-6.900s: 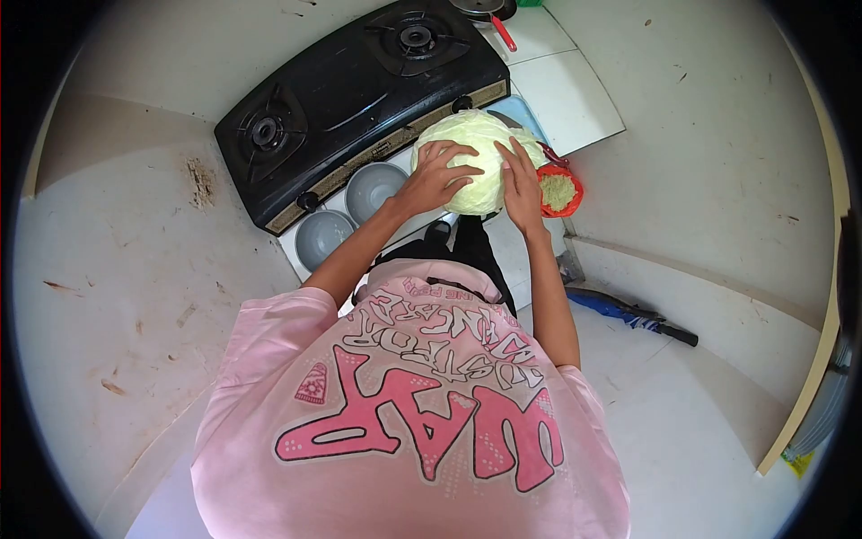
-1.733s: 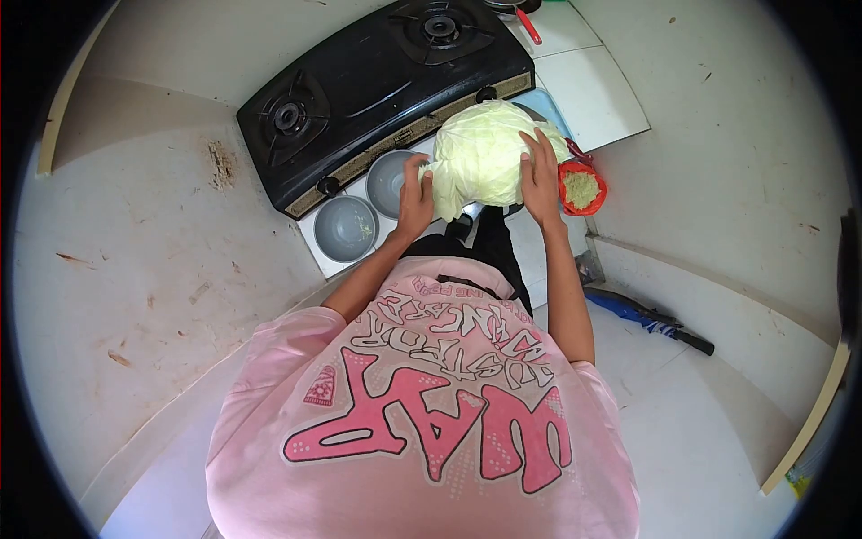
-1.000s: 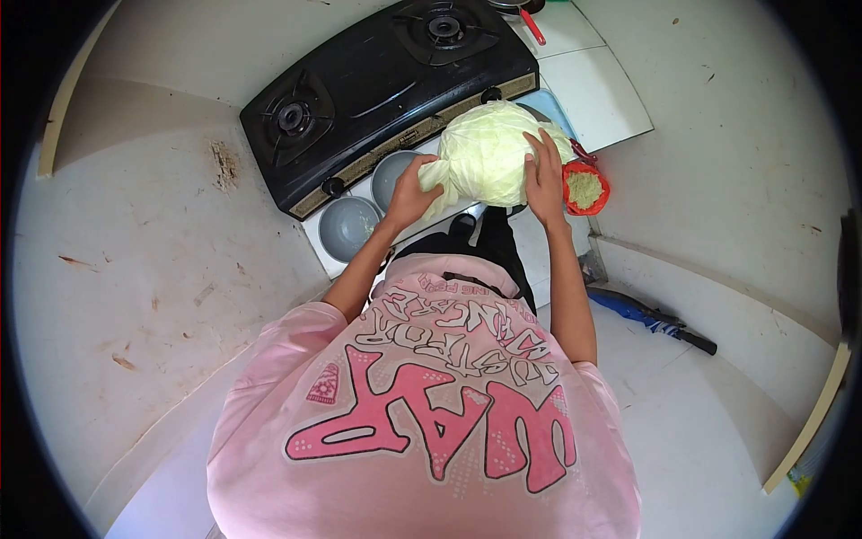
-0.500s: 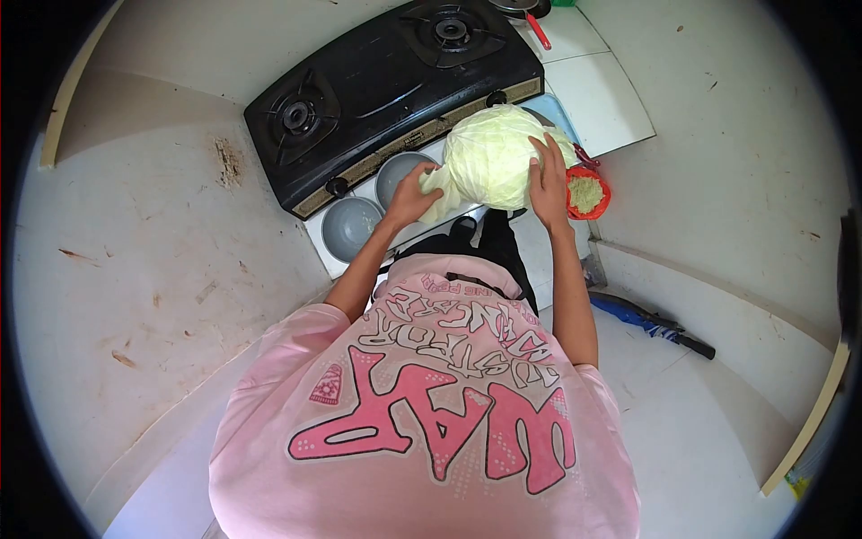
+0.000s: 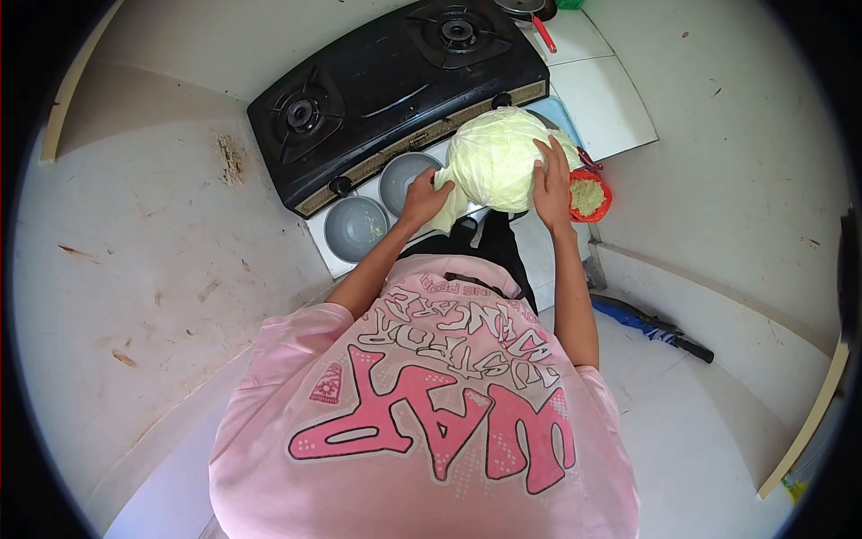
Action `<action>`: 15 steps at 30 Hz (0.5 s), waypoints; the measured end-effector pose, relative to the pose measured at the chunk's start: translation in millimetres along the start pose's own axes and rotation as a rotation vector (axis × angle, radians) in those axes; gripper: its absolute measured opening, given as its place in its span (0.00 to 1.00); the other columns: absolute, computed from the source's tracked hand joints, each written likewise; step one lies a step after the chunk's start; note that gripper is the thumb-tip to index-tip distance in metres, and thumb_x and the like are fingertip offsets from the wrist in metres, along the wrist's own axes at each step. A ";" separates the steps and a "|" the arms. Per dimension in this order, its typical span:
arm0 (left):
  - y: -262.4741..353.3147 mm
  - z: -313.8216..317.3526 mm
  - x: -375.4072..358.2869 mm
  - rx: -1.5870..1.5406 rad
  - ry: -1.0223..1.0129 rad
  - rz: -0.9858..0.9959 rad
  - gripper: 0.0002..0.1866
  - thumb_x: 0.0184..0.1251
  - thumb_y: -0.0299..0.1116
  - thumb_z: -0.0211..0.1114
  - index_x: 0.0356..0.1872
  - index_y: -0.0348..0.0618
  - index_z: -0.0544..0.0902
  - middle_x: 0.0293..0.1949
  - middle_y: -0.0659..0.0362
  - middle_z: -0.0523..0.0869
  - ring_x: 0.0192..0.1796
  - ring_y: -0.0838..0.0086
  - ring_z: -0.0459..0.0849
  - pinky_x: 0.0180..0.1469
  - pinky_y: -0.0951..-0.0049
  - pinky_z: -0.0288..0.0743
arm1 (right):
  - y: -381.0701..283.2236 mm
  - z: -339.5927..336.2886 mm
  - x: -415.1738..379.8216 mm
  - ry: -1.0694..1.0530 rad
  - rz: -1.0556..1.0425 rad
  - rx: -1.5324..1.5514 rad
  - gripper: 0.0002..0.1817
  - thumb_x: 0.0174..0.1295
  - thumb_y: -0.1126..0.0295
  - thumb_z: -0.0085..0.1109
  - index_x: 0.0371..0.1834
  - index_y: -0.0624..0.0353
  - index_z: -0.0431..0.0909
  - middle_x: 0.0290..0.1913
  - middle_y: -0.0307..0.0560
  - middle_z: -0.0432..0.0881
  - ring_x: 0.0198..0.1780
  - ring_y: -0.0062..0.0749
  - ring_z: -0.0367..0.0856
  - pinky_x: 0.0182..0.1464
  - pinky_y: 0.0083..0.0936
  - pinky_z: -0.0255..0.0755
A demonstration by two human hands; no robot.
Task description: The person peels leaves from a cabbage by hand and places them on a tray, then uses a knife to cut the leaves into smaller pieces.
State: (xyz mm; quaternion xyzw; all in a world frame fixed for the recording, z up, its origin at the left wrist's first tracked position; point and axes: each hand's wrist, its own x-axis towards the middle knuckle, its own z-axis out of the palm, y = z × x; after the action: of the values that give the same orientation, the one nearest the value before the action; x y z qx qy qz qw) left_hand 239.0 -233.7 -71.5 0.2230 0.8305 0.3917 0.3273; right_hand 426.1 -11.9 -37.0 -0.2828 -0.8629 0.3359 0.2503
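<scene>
A large pale green cabbage (image 5: 499,158) sits at the counter's front edge, in front of the stove. My left hand (image 5: 426,196) is closed on a loose-hanging cabbage leaf (image 5: 452,205) at its left side, still joined to the head as far as I can see. Against the cabbage's right side lies my right hand (image 5: 553,187), fingers stretched out and slightly apart, palm towards it. Left of the cabbage stand two grey bowls, one (image 5: 401,182) partly behind my left hand and the other (image 5: 356,231) with a few pale shreds inside.
A black two-burner stove (image 5: 382,85) fills the back of the counter. Beside my right hand is a red container (image 5: 590,197) of pale green shreds. A blue tray (image 5: 564,121) shows behind the cabbage. A red-handled pan (image 5: 544,34) stands far right; a blue umbrella (image 5: 642,322) lies lower right.
My left hand has shifted slightly right and down, and the leaf in it hangs lower and further out from the cabbage. My right hand stays on the cabbage; the view has shifted a little.
</scene>
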 end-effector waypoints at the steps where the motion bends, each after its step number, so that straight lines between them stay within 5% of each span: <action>1: 1.5 -2.2 -3.5 0.002 0.006 -0.032 0.23 0.73 0.39 0.72 0.60 0.32 0.83 0.44 0.47 0.90 0.44 0.59 0.91 0.50 0.60 0.82 | 0.0 -0.1 0.5 0.001 -0.009 -0.006 0.22 0.85 0.66 0.48 0.78 0.55 0.76 0.83 0.62 0.67 0.85 0.60 0.62 0.85 0.52 0.56; 5: -28.6 0.9 -2.6 -0.341 -0.048 -0.155 0.20 0.76 0.35 0.69 0.61 0.33 0.84 0.46 0.50 0.91 0.45 0.67 0.91 0.50 0.65 0.83 | -0.5 1.5 2.7 0.007 -0.005 -0.019 0.22 0.84 0.67 0.48 0.76 0.56 0.76 0.83 0.63 0.67 0.85 0.61 0.63 0.85 0.52 0.56; 8: -25.8 -0.2 -8.0 -0.371 -0.059 -0.187 0.20 0.75 0.38 0.70 0.56 0.30 0.84 0.47 0.48 0.92 0.45 0.66 0.90 0.51 0.64 0.82 | 3.4 2.4 3.3 0.010 -0.022 -0.022 0.22 0.84 0.67 0.47 0.76 0.58 0.77 0.83 0.64 0.68 0.84 0.62 0.63 0.85 0.52 0.57; 11: -44.9 9.5 -0.1 -0.288 -0.079 -0.152 0.21 0.77 0.36 0.68 0.64 0.32 0.81 0.47 0.51 0.91 0.48 0.69 0.90 0.52 0.67 0.82 | 3.6 1.3 7.9 0.005 -0.026 -0.038 0.21 0.84 0.68 0.47 0.75 0.59 0.77 0.82 0.65 0.68 0.84 0.63 0.64 0.84 0.52 0.58; 15: -27.6 14.4 3.3 -0.206 -0.068 -0.098 0.33 0.75 0.48 0.72 0.68 0.31 0.76 0.53 0.43 0.91 0.54 0.57 0.92 0.58 0.59 0.83 | -7.2 8.0 10.3 0.035 0.009 -0.123 0.20 0.84 0.66 0.50 0.71 0.65 0.77 0.79 0.68 0.70 0.80 0.65 0.67 0.81 0.55 0.61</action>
State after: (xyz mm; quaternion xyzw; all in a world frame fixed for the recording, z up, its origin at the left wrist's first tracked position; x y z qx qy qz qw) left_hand 244.0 -240.7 -101.6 0.1605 0.7841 0.4508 0.3953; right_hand 411.5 -13.0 -34.5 -0.3072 -0.8761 0.2786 0.2459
